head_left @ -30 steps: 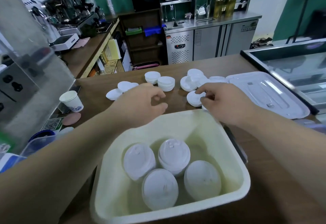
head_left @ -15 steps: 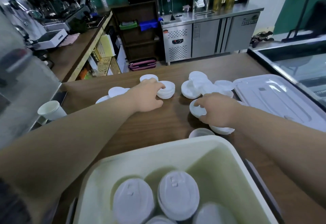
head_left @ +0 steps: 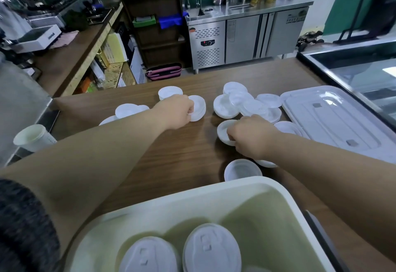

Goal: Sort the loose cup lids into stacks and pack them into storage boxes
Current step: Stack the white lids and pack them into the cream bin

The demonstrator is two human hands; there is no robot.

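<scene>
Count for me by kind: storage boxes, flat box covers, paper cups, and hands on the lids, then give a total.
Storage box: 1
Flat box cover: 1
Paper cup: 1
Hands: 2, left hand gripping a lid stack, right hand pinching an upturned lid
Total: 5

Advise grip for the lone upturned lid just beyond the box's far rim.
I'd pinch the raised rim at its left edge, from above. The lid lies hollow side up, rim exposed; the box wall blocks its near edge and the right forearm crowds its right.
</scene>
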